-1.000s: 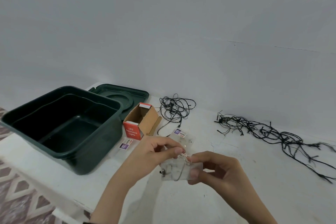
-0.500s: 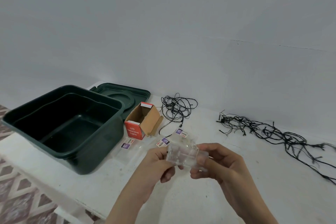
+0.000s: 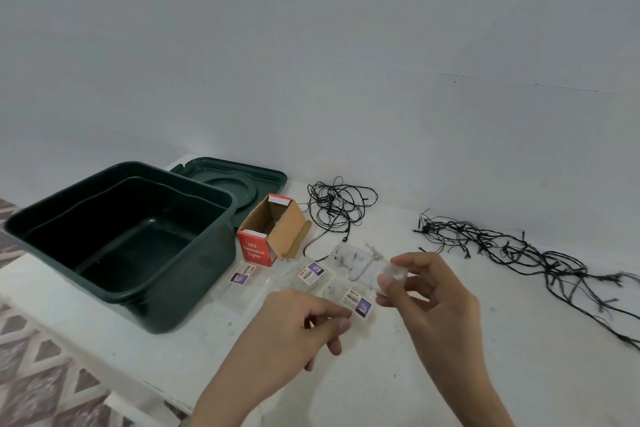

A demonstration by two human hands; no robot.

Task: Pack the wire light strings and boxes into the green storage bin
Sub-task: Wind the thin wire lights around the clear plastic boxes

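Since the earlier frame, hands have parted: right hand [image 3: 420, 291] pinches the small clear plastic light-string packet [image 3: 389, 276]; left hand [image 3: 304, 326] hangs loosely curled, empty. Open dark green plastic storage bin [image 3: 207, 236] lies left of frame, nearer the left hand.

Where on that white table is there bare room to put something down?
Bare patches: the near right stretch, between the right hand and the long tangle of black wire lights; and the front edge of the white table below the dark green plastic bin. Crowded: the middle, with clear plastic packets and the open red-and-brown cardboard box.
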